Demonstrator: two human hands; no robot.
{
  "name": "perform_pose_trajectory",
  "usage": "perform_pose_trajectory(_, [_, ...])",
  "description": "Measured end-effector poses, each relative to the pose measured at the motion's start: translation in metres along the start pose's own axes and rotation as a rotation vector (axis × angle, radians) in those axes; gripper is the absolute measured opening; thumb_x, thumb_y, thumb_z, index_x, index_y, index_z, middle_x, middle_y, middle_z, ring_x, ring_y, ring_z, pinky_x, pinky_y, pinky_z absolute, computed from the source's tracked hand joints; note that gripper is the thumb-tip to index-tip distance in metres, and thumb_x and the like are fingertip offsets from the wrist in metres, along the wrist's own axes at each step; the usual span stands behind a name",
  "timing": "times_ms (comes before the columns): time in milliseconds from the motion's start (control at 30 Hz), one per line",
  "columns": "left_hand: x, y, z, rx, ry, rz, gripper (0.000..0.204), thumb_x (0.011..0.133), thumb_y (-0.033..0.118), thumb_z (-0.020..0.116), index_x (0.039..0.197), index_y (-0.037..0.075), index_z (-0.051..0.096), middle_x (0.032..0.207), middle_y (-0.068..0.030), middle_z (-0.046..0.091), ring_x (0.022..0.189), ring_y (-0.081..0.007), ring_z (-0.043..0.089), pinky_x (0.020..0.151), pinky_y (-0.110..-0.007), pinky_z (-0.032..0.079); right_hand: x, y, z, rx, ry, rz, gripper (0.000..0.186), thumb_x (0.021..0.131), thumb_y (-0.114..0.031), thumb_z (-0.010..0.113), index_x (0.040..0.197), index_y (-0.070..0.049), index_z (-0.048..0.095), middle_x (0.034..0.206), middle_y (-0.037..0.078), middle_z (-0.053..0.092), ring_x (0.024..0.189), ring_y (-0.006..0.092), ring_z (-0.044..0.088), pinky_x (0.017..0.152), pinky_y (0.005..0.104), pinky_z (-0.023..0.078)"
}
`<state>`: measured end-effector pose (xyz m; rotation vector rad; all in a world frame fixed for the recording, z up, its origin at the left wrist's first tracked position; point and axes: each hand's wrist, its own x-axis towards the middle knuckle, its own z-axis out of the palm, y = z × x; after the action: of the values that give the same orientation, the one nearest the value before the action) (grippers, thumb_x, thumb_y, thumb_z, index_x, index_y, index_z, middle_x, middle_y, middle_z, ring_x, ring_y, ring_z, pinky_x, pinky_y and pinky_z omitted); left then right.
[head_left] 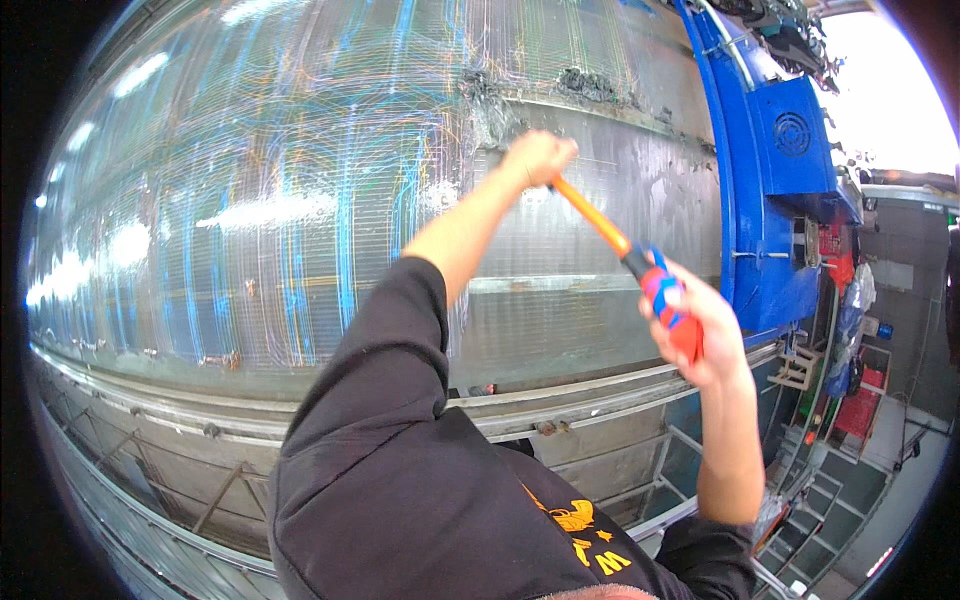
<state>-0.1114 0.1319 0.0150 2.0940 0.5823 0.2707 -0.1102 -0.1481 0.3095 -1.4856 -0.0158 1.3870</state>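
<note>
My right hand (705, 320) is closed around the red-and-blue handle of a long tool (590, 212) with an orange shaft and dark collar. The shaft slants up-left to my left hand (540, 155), whose fingers are curled at its far end; what they grip is hidden. Both hands are over a wide glossy, translucent work surface (330, 170) crossed by many fine coloured lines, greyer toward the right. Crumpled, dark-speckled film or residue (585, 85) lies just beyond my left hand.
A blue metal machine (780, 240) with a vent borders the surface on the right. A metal rail (250, 425) runs along the near edge, above frames and walkways. Red crates (860, 400), a white rack (793, 367) and assorted items stand at the far right.
</note>
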Motion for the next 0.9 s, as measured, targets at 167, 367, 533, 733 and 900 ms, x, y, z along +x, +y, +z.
perform_pose_trajectory(167, [-0.148,0.074,0.075,-0.115,0.016,0.150,0.060,0.104,0.048,0.045,0.066,0.006,0.065,0.069,-0.0214,0.065,0.074,-0.0457,0.065,0.072,-0.056,0.050,-0.148,0.104,-0.042,0.042,0.098,0.004,0.080,0.092,-0.015,0.071,0.162,0.000,0.035,0.100,0.018,0.067,0.054,0.0170,0.059,0.041,0.0276,0.044])
perform_pose_trajectory(367, [-0.327,0.105,0.104,-0.114,0.090,0.211,0.054,0.103,0.035,0.048,0.058,0.005,0.056,0.062,-0.0174,0.061,0.069,-0.0424,0.061,0.072,-0.052,0.048,-0.258,0.212,-0.053,-0.071,0.079,0.059,0.082,0.090,-0.017,0.072,0.161,0.004,0.037,0.107,0.021,0.068,0.067,0.0197,0.068,0.051,0.0283,0.054])
perform_pose_trajectory(533, [-0.414,0.094,0.120,-0.216,0.156,0.154,0.052,0.103,0.036,0.052,0.060,0.007,0.058,0.060,-0.0140,0.059,0.067,-0.0391,0.061,0.071,-0.049,0.048,-0.294,0.249,-0.044,-0.109,0.007,0.142,0.076,0.091,-0.004,0.064,0.162,0.001,0.038,0.116,0.019,0.068,0.082,0.0213,0.071,0.066,0.0323,0.061])
perform_pose_trajectory(733, [-0.426,0.079,0.120,-0.224,0.191,0.149,0.053,0.104,0.031,0.046,0.057,0.010,0.056,0.059,-0.0081,0.061,0.065,-0.0332,0.060,0.072,-0.045,0.048,-0.284,0.252,-0.033,-0.128,-0.023,0.171,0.073,0.093,-0.003,0.061,0.162,0.001,0.038,0.113,0.017,0.068,0.079,0.0177,0.069,0.065,0.0296,0.058])
perform_pose_trajectory(900, [-0.402,0.067,0.109,-0.273,0.274,0.172,0.040,0.093,0.023,0.049,0.055,0.010,0.053,0.057,-0.0089,0.058,0.060,-0.0343,0.059,0.063,-0.046,0.048,-0.257,0.216,-0.023,-0.225,-0.016,0.216,0.072,0.092,0.001,0.061,0.162,0.000,0.041,0.107,0.013,0.069,0.075,0.0126,0.064,0.066,0.0271,0.054])
